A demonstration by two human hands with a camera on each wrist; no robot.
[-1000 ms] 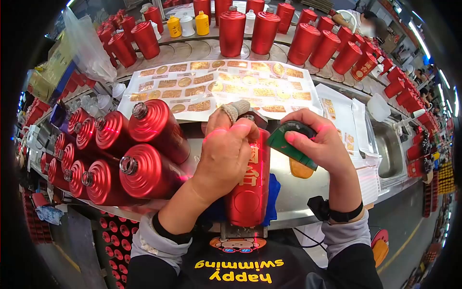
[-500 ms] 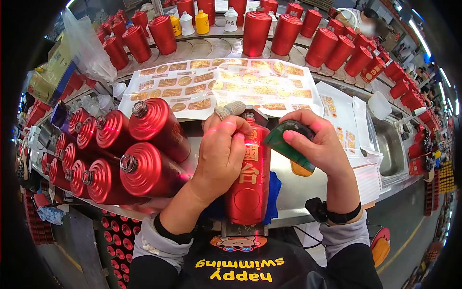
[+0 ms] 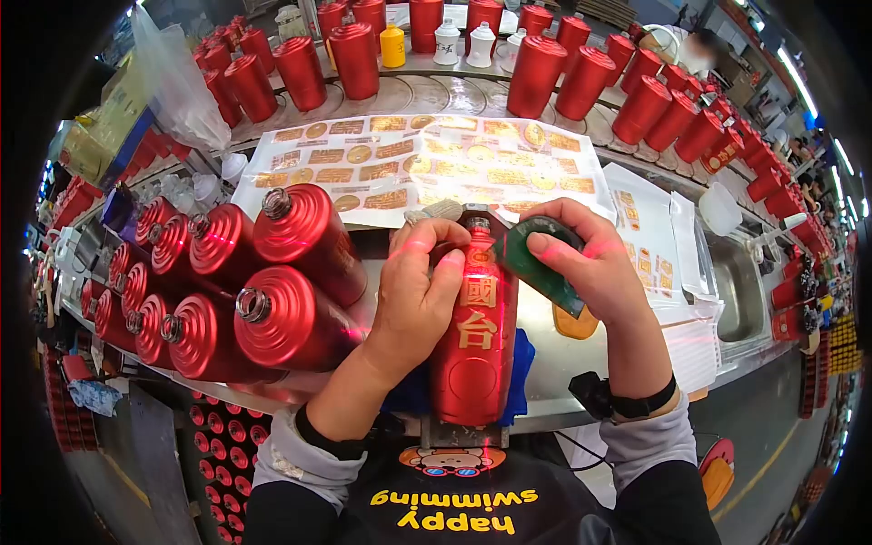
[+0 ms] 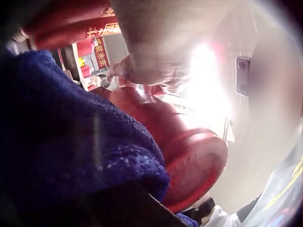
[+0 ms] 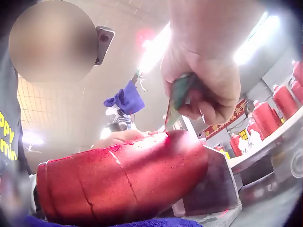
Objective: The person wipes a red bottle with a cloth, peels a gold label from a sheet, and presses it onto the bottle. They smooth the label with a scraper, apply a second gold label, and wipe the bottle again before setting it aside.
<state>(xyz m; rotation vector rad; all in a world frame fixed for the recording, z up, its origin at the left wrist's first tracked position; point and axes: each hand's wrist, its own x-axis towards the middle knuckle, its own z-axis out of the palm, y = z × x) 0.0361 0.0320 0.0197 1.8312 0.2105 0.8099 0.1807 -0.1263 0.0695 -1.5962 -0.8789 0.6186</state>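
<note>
A red bottle (image 3: 472, 363) with gold characters lies in front of the person, its neck pointing away and a blue cloth (image 3: 522, 377) beneath it. My left hand (image 3: 413, 291) grips the bottle's upper end from the left, thumb and forefinger bent at the neck. One of its fingers wears a pale knitted finger cover (image 3: 436, 212). Between thumb and fingers my right hand (image 3: 595, 259) holds a flat green scraper (image 3: 536, 263). In the right wrist view the scraper's edge (image 5: 171, 118) meets the top of the bottle (image 5: 123, 179) near its shoulder.
Several red bottles (image 3: 304, 236) lie stacked to the left. Behind is a sheet of gold decals (image 3: 391, 150), with more decal sheets (image 3: 649, 236) at the right. A curved conveyor (image 3: 409, 95) carries red, white and yellow bottles. A sink (image 3: 740, 291) is at the far right.
My left hand has shifted left off the bottle's middle, uncovering the gold characters. The scraper has stayed beside the bottle's upper end. Bottles on the conveyor have moved right.
</note>
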